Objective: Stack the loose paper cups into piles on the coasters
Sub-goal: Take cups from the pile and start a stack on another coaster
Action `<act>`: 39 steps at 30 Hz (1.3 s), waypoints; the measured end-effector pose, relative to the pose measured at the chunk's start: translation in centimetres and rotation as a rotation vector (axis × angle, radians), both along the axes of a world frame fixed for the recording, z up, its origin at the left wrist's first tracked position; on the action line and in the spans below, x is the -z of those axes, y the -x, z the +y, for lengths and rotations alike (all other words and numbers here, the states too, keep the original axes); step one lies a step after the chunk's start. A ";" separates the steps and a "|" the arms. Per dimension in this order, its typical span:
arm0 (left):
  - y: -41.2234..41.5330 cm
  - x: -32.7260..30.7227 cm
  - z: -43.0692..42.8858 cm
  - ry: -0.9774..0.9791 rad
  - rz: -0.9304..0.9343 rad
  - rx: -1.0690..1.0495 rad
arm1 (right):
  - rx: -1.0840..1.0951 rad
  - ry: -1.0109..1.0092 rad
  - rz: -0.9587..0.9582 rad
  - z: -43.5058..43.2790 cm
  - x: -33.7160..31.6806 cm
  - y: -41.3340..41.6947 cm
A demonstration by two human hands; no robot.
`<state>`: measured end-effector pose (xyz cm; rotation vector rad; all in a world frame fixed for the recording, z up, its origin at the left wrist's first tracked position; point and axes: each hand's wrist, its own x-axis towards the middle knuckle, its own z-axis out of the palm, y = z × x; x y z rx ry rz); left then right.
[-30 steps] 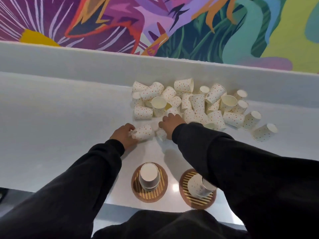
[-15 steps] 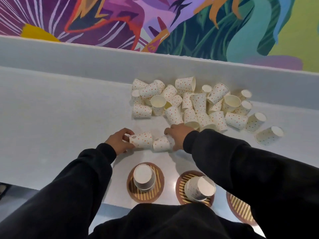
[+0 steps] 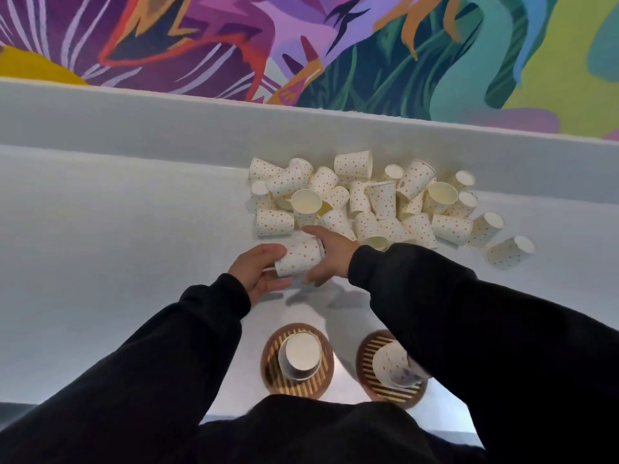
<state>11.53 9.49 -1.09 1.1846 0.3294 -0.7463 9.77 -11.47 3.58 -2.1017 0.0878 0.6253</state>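
Over the near half of the counter [image 3: 117, 229], a smooth pale grey-blue with a dull sheen, both hands meet on one cup [image 3: 299, 257]. The cup is thin white paper with small orange dots, tapered and lying sideways between my palms, its shadow on the counter just toward me. Left hand [image 3: 258, 272]: fingers curled over the top of the cup's left end, thumb underneath, a close wrap; a sliver of white rim shows at the palm. Right hand [image 3: 330, 259]: spread wider, forefinger stretched along the far side, thumb hooked under the near side, the cup's right end caught between them. The other fingers are hidden behind the paper, so I cannot tell how they lie. Just beyond my knuckles is the heap [image 3: 378, 202] of the same dotted cups, loose and mostly on their sides. A few have mouths up showing plain cream insides, and some lie over others, crowded against a low matte ledge [image 3: 167, 128]. One stray [image 3: 510, 252] lies on its side, apart, off the heap's right end. Close to my body are two round coasters with dark brown rims and slatted faces striped light and dark. The left coaster [image 3: 273, 373] carries a pile [image 3: 299, 358] standing base up, flat white bottom toward me; count unreadable. The right coaster [image 3: 368, 353] carries a leaning cup [image 3: 392, 365], blurred and partly under my black sleeve [image 3: 469, 329]. Above the ledge is a painted mural [image 3: 201, 45] in purple, orange, teal and green.
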 end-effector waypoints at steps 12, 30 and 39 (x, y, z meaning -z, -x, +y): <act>-1.4 0.7 1.3 0.134 0.187 -0.084 | 0.369 0.395 -0.327 -2.7 -1.1 -4.5; -0.8 -0.1 2.4 0.196 0.263 0.014 | 0.482 0.208 -0.161 -2.2 -6.0 -2.2; -0.2 -5.9 -1.7 0.282 0.063 0.094 | 0.613 -0.365 -0.023 -0.6 -7.7 4.8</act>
